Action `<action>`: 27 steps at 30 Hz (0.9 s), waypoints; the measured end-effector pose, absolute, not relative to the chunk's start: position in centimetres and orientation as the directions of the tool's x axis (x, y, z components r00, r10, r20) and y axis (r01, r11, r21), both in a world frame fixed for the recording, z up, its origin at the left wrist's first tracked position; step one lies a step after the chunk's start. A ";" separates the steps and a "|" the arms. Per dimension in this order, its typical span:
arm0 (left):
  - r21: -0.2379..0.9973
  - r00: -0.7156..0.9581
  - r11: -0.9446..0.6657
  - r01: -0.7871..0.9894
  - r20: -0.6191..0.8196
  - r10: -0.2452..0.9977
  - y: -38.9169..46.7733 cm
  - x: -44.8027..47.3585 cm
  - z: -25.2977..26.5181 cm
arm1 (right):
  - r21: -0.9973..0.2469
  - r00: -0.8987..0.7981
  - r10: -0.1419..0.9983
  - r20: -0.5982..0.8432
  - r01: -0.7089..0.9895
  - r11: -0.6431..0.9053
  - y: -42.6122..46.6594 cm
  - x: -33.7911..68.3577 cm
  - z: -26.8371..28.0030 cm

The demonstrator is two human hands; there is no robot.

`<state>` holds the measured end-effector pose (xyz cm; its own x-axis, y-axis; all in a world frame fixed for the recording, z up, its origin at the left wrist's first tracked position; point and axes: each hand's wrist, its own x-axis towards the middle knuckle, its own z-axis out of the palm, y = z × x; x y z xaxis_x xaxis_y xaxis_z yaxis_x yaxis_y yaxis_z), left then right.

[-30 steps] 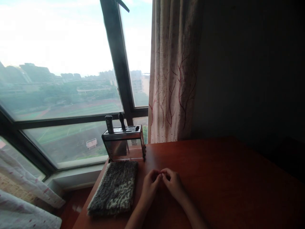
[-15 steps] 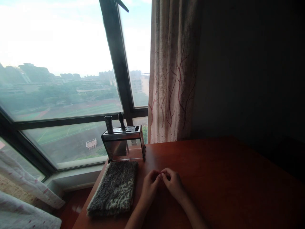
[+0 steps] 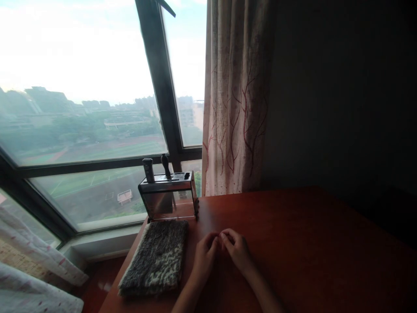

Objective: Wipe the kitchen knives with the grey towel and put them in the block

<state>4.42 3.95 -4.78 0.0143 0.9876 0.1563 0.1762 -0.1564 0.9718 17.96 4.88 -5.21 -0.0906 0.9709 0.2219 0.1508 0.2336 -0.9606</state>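
Note:
My left hand (image 3: 207, 248) and my right hand (image 3: 235, 247) meet fingertip to fingertip above the reddish-brown table (image 3: 280, 234). Thumb and fingers are pinched together on both hands. Whatever sits between the fingertips is too small and dim to name; a faint reddish tint shows there. Just left of my left hand lies a folded grey and white shaggy mat (image 3: 156, 256). Behind that mat stands a knife block (image 3: 169, 195) with clear sides, holding two black-handled knives.
A large window (image 3: 81, 130) with dark frames fills the left side. A patterned curtain (image 3: 236, 108) hangs behind the table's far edge, and another curtain (image 3: 39, 282) drapes at the lower left. The dark wall (image 3: 342, 95) stands at the right.
My thumbs have shifted slightly at the pinch, with a little more gap below the fingertips. Everything else stays in place.

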 end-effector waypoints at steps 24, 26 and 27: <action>0.953 0.072 -0.174 0.248 0.161 0.984 4.2 4.5 -5.0 | -0.915 -0.122 0.947 0.297 0.246 0.319 4.9 18.1 -5.5; 0.943 0.075 -0.194 0.271 0.180 0.981 4.1 4.5 -4.9 | -0.913 -0.120 0.946 0.302 0.251 0.323 4.8 18.2 -5.4; 0.937 0.073 -0.203 0.284 0.190 0.979 4.0 4.5 -4.8 | -0.912 -0.120 0.945 0.303 0.252 0.324 4.8 18.2 -5.4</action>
<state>4.48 4.04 -4.79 0.0731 0.9790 0.1903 0.2840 -0.2034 0.9370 18.16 4.84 -5.36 -0.1195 0.9454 0.3032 0.2523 0.3243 -0.9117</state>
